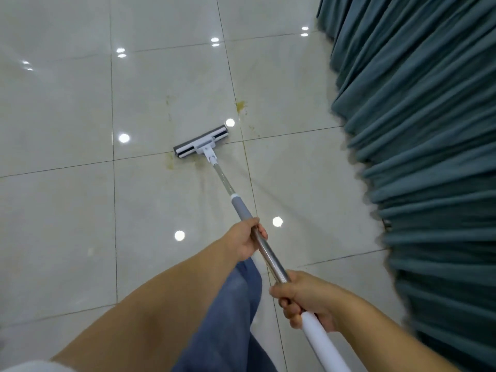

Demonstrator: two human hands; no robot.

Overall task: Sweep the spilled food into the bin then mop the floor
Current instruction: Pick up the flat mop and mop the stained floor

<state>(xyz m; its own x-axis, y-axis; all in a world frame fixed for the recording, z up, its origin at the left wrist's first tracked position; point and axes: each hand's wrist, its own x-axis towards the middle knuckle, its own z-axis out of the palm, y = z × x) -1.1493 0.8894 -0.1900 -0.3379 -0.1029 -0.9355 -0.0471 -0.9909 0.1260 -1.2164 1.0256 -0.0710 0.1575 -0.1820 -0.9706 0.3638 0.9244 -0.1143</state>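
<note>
A flat mop rests with its grey and white head [201,141] on the glossy tiled floor [59,200]. Its long metal handle [269,257] slants back toward me. My left hand [245,238] grips the handle just below the grey sleeve. Lower down, my right hand [304,298] grips it where the metal meets the white end. A yellowish stain [240,105] lies on the tile beyond the mop head to the right. Fainter yellow smears [170,160] sit at the head's left end.
A teal pleated curtain [418,146] hangs along the whole right side, close to the handle. My blue trouser leg [236,312] shows below my arms. Ceiling lights reflect as bright spots on the tiles.
</note>
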